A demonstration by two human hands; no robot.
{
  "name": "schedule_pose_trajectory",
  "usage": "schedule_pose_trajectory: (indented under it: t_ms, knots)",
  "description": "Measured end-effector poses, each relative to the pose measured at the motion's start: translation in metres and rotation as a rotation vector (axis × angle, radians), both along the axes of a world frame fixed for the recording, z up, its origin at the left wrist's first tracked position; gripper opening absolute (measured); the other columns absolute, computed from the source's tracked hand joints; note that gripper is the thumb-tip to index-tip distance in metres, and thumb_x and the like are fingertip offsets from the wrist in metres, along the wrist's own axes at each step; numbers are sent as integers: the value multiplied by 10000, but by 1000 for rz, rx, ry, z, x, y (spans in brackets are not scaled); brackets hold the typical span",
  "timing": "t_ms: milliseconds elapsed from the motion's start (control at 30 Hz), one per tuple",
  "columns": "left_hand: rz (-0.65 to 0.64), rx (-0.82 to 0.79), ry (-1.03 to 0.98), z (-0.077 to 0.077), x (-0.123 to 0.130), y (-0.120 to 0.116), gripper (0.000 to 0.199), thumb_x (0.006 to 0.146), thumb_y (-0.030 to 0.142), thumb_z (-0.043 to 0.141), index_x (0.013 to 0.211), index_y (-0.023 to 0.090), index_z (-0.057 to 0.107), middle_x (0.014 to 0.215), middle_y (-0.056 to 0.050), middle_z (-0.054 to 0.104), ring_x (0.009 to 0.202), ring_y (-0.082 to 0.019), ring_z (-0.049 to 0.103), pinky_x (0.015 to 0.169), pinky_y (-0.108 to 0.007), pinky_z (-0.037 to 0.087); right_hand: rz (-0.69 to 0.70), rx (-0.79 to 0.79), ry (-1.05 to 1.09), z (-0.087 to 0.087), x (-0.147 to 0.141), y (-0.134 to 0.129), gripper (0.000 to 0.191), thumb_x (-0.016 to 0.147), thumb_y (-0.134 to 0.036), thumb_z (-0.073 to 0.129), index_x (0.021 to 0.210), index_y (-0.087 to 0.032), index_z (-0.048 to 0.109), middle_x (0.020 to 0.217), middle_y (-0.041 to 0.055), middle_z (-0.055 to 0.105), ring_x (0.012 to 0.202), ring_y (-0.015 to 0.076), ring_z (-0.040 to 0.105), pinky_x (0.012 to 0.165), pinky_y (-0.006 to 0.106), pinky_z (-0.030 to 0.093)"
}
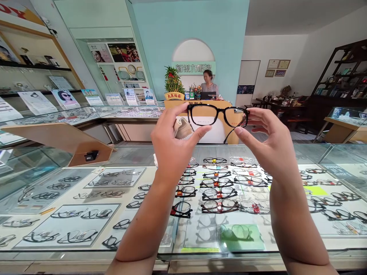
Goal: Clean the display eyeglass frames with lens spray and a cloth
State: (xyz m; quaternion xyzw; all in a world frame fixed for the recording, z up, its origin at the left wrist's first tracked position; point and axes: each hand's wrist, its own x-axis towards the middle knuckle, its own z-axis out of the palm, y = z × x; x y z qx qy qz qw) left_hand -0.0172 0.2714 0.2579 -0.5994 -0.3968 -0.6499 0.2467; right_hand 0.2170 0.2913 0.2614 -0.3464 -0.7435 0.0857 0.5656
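Note:
A pair of black-framed eyeglasses (220, 110) is held up in the air above the glass display case. My left hand (176, 130) pinches its left end between thumb and fingers. Tucked in the palm of that same hand is a folded beige cloth (183, 129). At the other end of the frame, my right hand (265, 139) is closed on the glasses, its thumb near the lower lens edge. One temple arm hangs down behind the right lens, and the other is mostly hidden.
Under my forearms lies a glass display case (200, 244) with several rows of eyeglasses (219, 194). A tilted mirror or board (63, 139) stands on its left side. Across the room, a person (208, 82) is behind a wooden counter (229, 104) with a plant (173, 81).

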Motion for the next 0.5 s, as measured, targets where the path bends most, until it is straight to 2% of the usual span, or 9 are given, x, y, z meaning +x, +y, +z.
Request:
schedule_pose_trajectory:
  t_ms: [167, 367, 500]
  knots:
    - [-77, -121, -78, -2, -5, 8, 560, 828, 609, 897, 1274, 309, 742, 1273, -69, 789, 1215, -292, 742, 1073, -455, 603, -68, 156, 53, -1, -3, 0, 462, 935, -500, 789, 1333, -302, 662, 1304, 106, 758, 1186, 315, 731, 1012, 526, 621]
    - [-158, -211, -152, -2, -7, 11, 644, 783, 642, 918, 1293, 281, 763, 1291, -73, 796, 1188, -292, 754, 1034, -419, 615, -100, 296, 93, -2, -8, 1, 479, 915, -459, 829, 1332, -279, 676, 1251, 101, 744, 1127, 308, 720, 958, 519, 616]
    - [-233, -261, -157, -3, -9, 15, 685, 796, 665, 898, 1343, 281, 749, 1294, -71, 795, 1203, -293, 751, 1067, -432, 611, -117, 408, 106, -3, -7, 6, 502, 892, -410, 858, 1342, -271, 685, 1203, 90, 729, 1085, 301, 712, 934, 520, 612]
